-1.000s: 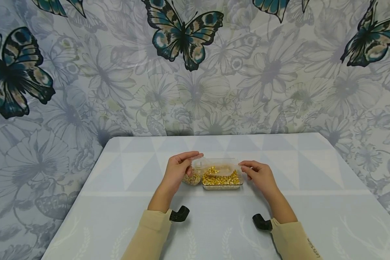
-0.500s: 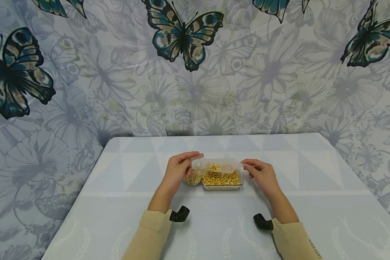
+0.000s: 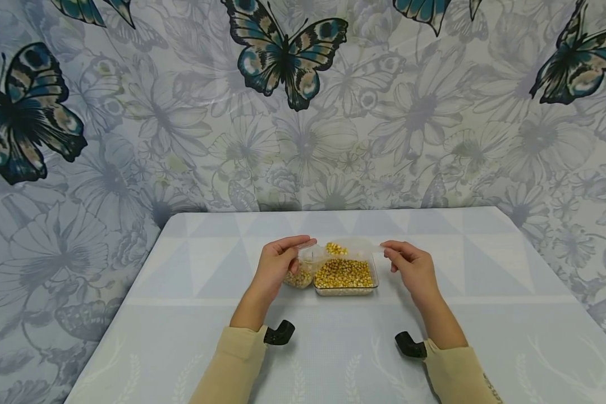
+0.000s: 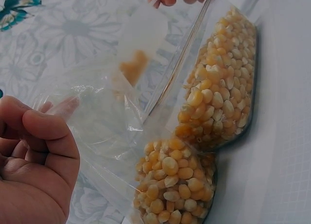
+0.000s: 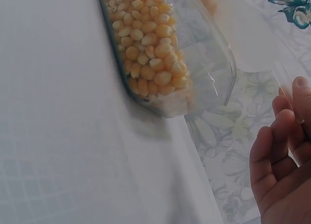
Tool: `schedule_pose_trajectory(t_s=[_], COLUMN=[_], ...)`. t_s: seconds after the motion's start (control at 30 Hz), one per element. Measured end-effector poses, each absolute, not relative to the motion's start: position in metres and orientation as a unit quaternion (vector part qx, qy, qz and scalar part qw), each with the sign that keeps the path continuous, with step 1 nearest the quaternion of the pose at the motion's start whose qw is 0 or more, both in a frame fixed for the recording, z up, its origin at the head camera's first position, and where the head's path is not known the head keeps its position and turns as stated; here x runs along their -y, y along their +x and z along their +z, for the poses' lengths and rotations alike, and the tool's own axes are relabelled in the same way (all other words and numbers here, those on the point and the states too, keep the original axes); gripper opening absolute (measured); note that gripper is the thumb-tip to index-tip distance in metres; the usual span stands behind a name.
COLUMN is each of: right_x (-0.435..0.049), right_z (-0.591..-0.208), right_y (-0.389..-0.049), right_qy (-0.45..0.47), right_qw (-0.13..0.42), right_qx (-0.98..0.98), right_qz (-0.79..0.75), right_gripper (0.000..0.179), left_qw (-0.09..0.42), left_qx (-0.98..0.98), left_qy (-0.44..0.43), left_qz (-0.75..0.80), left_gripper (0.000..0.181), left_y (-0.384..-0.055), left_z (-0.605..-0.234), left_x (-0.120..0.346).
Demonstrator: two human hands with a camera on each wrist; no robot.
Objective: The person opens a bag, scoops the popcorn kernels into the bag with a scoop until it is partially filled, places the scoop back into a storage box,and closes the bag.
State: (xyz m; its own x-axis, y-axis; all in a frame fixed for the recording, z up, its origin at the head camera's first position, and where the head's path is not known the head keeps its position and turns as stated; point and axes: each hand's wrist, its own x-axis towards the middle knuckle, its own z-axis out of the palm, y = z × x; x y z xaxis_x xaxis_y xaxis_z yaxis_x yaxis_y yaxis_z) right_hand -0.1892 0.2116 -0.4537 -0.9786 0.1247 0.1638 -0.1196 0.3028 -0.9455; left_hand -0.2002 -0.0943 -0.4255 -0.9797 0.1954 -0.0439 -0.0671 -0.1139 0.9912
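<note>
A clear glass container [image 3: 345,291] filled with corn kernels [image 4: 221,83] stands on the table. Against its left side rests a clear plastic bag [image 4: 97,136] with more kernels at the bottom. My left hand [image 3: 274,266] pinches the bag's rim and holds its mouth up. Between the thumb and fingers of my right hand [image 3: 415,272] is the handle of a translucent white scoop [image 3: 361,246]. The scoop is raised over the back of the container, pointing left toward the bag's mouth, and carries a small heap of kernels [image 3: 335,248].
The white and pale blue patterned table [image 3: 343,348] spreads around the container. Its back edge meets a wall hanging [image 3: 409,146] with butterflies and flowers. Black wrist mounts [image 3: 280,333] stick out from both sleeves.
My right hand has lifted the loaded scoop up and slightly right, from low over the kernels to above the container's back rim. The left hand and bag stay in place.
</note>
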Motion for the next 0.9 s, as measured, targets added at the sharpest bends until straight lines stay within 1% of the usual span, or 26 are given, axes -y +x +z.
schedule_pose_trajectory(t_s=[0.4,0.9], right_x=[-0.209,-0.204], right_z=[-0.446,-0.433], right_y=[-0.187,-0.182], right_qy=[0.007,0.027], right_qw=[0.131,0.141], right_qx=[0.782,0.765], right_qz=[0.609,0.628], right_gripper=[0.027,0.028], left_qw=[0.087,0.087], left_qx=[-0.662,-0.658], left_qy=[0.047,0.046], left_qz=[0.743,0.747], left_gripper=[0.037,0.037], left_y=[-0.201,-0.201], left_z=[-0.426,-0.425], left_x=[0.094,0.094])
